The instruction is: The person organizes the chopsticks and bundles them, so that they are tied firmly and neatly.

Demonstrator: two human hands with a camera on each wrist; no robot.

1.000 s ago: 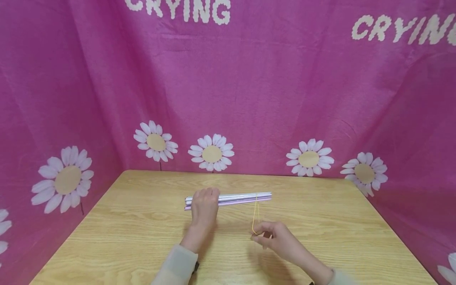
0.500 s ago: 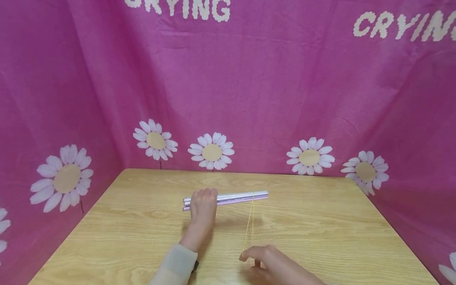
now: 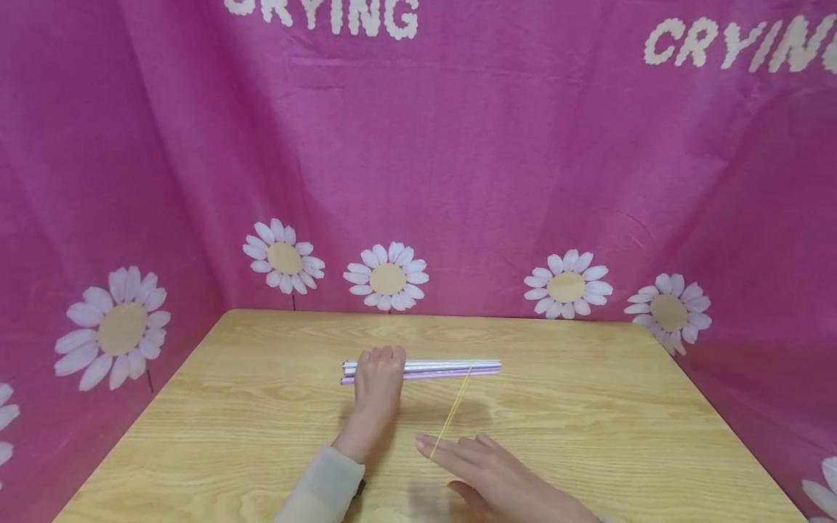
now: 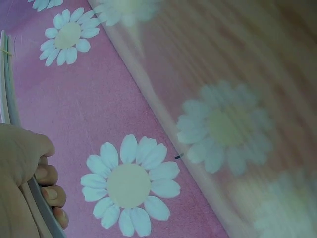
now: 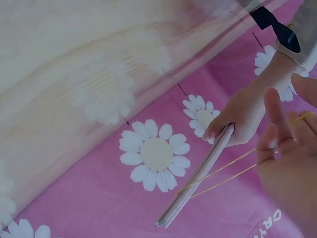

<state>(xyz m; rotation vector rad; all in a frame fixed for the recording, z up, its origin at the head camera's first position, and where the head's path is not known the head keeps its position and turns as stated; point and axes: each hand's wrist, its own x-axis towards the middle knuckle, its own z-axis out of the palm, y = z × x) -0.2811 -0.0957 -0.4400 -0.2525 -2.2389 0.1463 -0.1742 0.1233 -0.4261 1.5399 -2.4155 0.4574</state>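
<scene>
A: Head view bright, even, soft light; faint shadows under both hands on the table. No glare.

B: Edges? Backdrop bows outward, wide-lens distortion.

A: Left wrist view dim, bluish; tabletop reflection smeared, out of focus.

B: Right wrist view washed out at its upper left, fingers soft.

Bundle of straws lies across mid-table, with the left hand clamped over its left part. A taut rubber band slants from the bundle's right part to the right hand, barring that gap. Bare tabletop lies beyond the bundle, up to the pink cloth.
</scene>
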